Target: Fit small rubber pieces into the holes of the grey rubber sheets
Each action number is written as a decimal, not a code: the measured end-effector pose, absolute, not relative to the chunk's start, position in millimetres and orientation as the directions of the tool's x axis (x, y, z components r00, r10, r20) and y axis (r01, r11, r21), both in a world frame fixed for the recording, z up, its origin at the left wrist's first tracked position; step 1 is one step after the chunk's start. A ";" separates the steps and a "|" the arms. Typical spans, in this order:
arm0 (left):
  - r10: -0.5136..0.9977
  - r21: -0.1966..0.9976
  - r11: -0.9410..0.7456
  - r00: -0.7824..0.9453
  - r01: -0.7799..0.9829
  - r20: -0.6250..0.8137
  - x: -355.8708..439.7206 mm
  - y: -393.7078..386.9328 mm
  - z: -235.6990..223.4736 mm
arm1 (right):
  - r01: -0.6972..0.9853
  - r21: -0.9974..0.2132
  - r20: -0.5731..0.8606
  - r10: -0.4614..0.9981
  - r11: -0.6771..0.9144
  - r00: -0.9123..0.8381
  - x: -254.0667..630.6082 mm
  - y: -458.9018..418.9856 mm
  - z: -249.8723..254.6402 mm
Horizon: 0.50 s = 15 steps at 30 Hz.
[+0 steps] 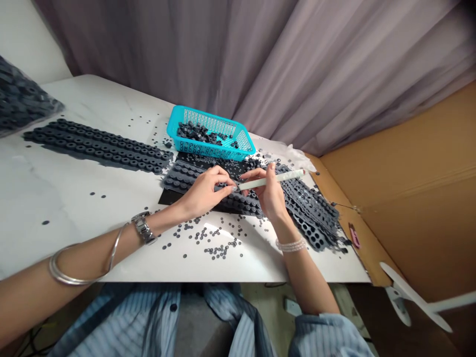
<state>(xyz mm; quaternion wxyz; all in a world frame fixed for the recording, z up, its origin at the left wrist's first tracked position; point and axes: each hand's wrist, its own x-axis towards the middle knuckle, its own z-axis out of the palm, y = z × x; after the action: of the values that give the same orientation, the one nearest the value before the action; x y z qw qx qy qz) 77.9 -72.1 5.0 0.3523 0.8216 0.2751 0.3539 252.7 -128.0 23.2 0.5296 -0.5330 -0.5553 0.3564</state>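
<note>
A white pen-shaped tool (286,176) is gripped in my right hand (273,196), its tip pointing left toward my left fingertips. My left hand (208,191) is closed in a pinch right at that tip; whatever lies between the fingers is too small to make out. Both hands are over a dark grey rubber sheet (182,173) with rows of raised round knobs. Under this sheet lies a flat black mat (169,197). Small dark discs (219,250) are scattered on the white table in front of the hands.
Behind the hands stands a turquoise basket (213,148) with loose black rubber pieces. Another knobbed strip (100,146) lies at left, near a clear bag (22,96) of dark parts. Punched sheets (312,203) pile up at right, beside cardboard (401,163) and a pink cutter (354,235).
</note>
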 end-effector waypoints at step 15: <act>0.522 0.045 -0.843 0.797 0.535 0.302 54.5 -72.5 -9.9 | 0.412 -0.911 0.106 0.969 0.005 0.223 286.8 -119.3 12.2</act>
<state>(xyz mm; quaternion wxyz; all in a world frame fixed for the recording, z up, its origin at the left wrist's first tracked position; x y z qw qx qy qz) 54.5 -72.5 -9.9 -0.0214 0.9478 0.2790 0.1532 286.8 -119.3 12.2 0.4556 -0.6355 -0.5432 0.3058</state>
